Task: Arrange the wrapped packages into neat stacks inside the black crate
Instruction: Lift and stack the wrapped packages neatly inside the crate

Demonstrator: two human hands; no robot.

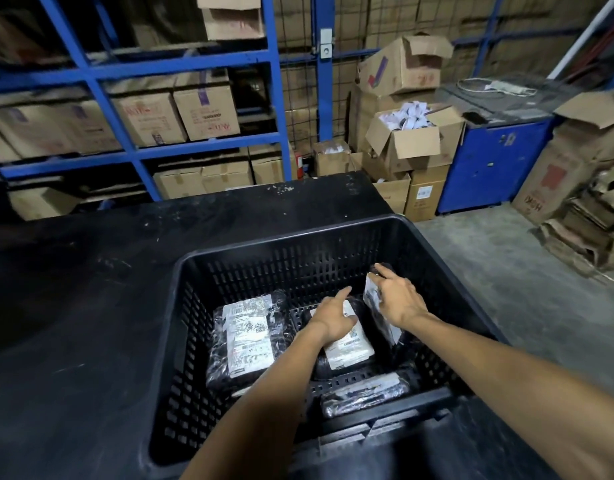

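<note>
Inside the slotted black plastic crate (180, 341), a glossy wrapped package (364, 394) lies nearest you. Your left hand (335, 315) presses flat, fingers spread, on the centre labelled package (348, 348); beyond, your right hand (397, 297) pinches an upright package (376, 303) against the right wall.

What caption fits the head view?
Left hand steadies a flat package while right hand tilts another.

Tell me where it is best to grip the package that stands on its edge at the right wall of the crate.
Grip the upright package by its top edge, coming from above. It stands against the black crate wall, so only that edge is free; the right hand is already there.
</note>
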